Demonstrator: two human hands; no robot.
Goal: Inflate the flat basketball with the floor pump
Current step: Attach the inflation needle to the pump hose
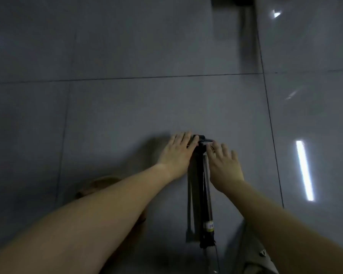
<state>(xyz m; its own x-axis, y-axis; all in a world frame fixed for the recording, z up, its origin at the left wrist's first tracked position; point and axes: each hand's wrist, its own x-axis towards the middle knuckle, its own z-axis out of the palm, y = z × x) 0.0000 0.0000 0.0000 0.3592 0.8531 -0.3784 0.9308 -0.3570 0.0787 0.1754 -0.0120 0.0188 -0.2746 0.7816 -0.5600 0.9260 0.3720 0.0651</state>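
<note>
Your left hand (176,154) and right hand (224,165) press flat, fingers straight, on the handle (201,139) of the floor pump (199,194) at 5 o'clock, gripping nothing. Basketball (99,185) at 7 o'clock, mostly hidden under your forearm. Hose hookup not visible, probably mid-pumping, fill unknown.

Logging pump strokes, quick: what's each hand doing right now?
Left hand: open, fingers straight, pressing on the pump handle.
Right hand: open, resting on the same handle.
</note>
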